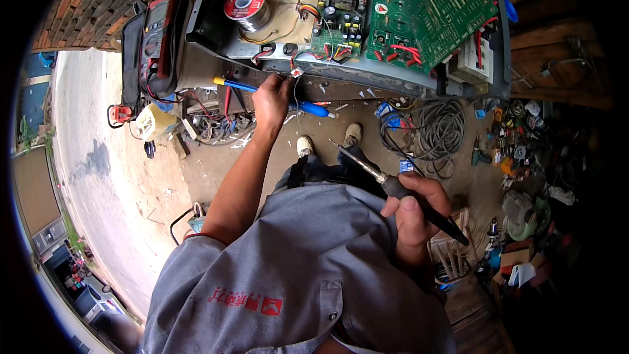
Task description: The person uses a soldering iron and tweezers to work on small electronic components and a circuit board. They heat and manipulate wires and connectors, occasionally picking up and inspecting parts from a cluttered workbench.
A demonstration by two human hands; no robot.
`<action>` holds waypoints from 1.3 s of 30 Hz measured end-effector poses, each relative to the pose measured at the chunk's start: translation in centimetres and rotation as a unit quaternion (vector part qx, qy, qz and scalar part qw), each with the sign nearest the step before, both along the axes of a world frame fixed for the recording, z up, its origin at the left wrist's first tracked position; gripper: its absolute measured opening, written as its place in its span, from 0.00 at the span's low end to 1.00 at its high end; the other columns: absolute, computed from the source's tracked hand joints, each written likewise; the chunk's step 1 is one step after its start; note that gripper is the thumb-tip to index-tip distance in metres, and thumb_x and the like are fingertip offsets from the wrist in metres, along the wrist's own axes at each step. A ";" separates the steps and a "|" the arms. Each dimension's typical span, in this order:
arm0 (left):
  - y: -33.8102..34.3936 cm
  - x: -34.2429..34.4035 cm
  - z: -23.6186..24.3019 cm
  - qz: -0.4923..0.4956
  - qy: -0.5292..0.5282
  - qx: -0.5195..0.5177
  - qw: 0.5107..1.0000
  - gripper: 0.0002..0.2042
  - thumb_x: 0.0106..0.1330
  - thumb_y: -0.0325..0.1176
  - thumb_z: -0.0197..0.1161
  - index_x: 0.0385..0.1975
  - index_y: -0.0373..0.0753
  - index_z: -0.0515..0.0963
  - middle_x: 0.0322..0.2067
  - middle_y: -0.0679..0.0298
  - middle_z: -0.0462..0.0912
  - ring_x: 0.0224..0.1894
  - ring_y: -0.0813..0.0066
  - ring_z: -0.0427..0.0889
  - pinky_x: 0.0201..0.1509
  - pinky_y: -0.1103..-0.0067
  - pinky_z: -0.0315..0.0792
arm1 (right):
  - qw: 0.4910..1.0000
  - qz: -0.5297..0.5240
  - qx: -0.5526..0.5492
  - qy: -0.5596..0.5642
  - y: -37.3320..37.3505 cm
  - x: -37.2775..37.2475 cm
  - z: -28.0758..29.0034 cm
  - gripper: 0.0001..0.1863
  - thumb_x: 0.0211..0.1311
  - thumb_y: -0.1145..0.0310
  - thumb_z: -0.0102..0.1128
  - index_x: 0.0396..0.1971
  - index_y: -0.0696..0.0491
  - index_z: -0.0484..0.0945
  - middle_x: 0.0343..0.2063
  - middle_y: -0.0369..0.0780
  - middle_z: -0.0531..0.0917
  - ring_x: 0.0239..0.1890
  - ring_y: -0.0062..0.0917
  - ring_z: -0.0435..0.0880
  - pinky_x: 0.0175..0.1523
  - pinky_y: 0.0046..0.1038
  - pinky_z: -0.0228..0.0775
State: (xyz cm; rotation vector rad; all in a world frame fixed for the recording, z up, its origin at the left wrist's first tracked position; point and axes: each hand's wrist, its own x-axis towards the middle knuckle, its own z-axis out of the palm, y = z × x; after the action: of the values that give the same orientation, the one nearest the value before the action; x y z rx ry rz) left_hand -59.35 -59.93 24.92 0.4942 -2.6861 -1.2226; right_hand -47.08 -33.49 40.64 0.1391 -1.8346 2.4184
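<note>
My right hand (419, 206) grips a soldering iron (388, 183) by its black handle, in front of my chest, with the metal tip pointing up and left. My left hand (270, 101) reaches to the near edge of an open metal chassis (262, 59), its fingertips closed beside a small white connector (296, 73); what they pinch is too small to make out. A thin wire (298, 108) hangs down beside those fingers. Passing behind that hand is a blue desoldering pump (309, 108) with a yellow end. Inside the chassis stand a solder spool (245, 5) and green circuit boards (445, 16).
Left of the chassis stands a red and black multimeter (155, 33) in a dark case. Coiled grey cable (442, 134) lies on the floor beyond my shoes (305, 145). A drill (480, 151) and cluttered parts sit to the right, a pale jug (156, 120) to the left.
</note>
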 end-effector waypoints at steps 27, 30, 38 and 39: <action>1.1 1.5 -0.3 -0.204 0.058 0.011 0.977 0.07 0.58 0.26 0.61 0.36 0.35 0.80 0.29 0.55 0.80 0.33 0.62 0.81 0.37 0.74 0.73 | 0.999 -0.037 0.018 -0.016 0.0 1.1 -0.2 0.16 0.58 0.70 0.56 0.42 0.65 0.73 0.27 0.47 0.78 0.19 0.21 0.76 0.27 0.22 0.70; 1.2 1.3 -0.1 -0.214 0.075 -0.006 0.974 0.07 0.60 0.26 0.61 0.36 0.34 0.80 0.28 0.54 0.80 0.31 0.61 0.81 0.36 0.75 0.73 | 0.999 -0.037 0.017 -0.019 0.1 1.1 -0.3 0.16 0.58 0.70 0.56 0.42 0.65 0.73 0.27 0.47 0.78 0.19 0.21 0.77 0.27 0.22 0.70; 1.2 1.5 0.1 -0.242 0.093 -0.085 0.962 0.08 0.60 0.27 0.60 0.38 0.36 0.78 0.27 0.54 0.80 0.30 0.55 0.78 0.37 0.70 0.71 | 0.998 -0.049 0.008 -0.023 0.2 1.1 -0.4 0.16 0.58 0.71 0.56 0.43 0.65 0.73 0.30 0.48 0.78 0.20 0.21 0.77 0.28 0.23 0.71; 1.0 1.6 0.1 -0.249 0.085 -0.100 0.960 0.07 0.60 0.28 0.61 0.38 0.36 0.78 0.27 0.55 0.79 0.30 0.55 0.77 0.37 0.69 0.71 | 0.998 -0.047 0.015 -0.025 0.2 1.0 -0.4 0.16 0.58 0.71 0.56 0.43 0.65 0.73 0.30 0.48 0.78 0.20 0.21 0.77 0.28 0.23 0.71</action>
State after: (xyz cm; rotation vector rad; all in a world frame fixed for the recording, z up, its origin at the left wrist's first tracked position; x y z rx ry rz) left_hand -57.74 -58.91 25.05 -0.3235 -2.8233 -1.0099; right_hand -46.05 -33.28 40.20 -0.0048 -1.8544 2.3532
